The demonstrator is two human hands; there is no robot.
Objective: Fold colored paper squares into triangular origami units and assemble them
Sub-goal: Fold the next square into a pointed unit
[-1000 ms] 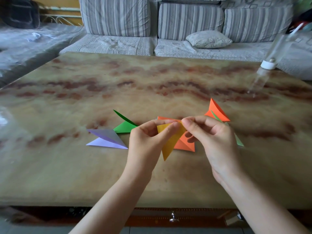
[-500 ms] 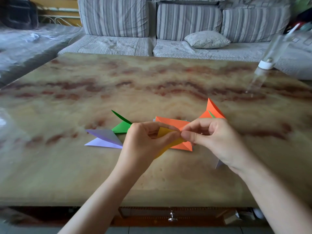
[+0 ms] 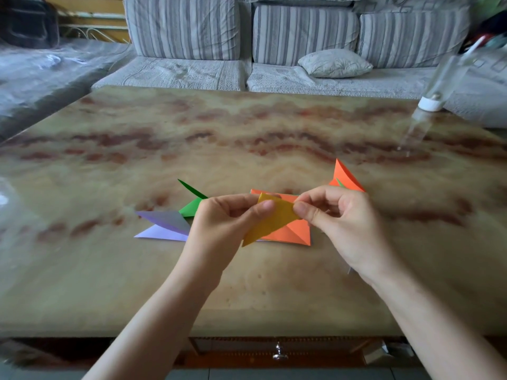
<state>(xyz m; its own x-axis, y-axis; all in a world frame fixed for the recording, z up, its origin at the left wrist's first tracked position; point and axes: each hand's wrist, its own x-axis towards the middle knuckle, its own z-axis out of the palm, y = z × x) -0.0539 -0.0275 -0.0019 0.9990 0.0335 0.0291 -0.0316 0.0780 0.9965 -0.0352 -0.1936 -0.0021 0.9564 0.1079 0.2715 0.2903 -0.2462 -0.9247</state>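
Observation:
A folded yellow paper piece (image 3: 270,220) is held just above the table between both hands. My left hand (image 3: 222,229) pinches its upper left corner with thumb and fingers. My right hand (image 3: 343,229) pinches its right corner. Its long point hangs down to the left. Under it on the table lies a flat orange paper (image 3: 290,231). A purple folded unit (image 3: 164,226) and a green folded unit (image 3: 192,204) lie to the left. Another orange folded unit (image 3: 345,176) stands behind my right hand.
The marble-patterned table (image 3: 247,144) stretches far back and to both sides. A clear bottle with a white cap (image 3: 439,86) stands upside down at the far right corner. A striped sofa with a cushion (image 3: 334,63) lies beyond the table.
The yellow piece has been turned and opened flatter, so its broad face now shows between the hands. Both hands stay in nearly the same spot.

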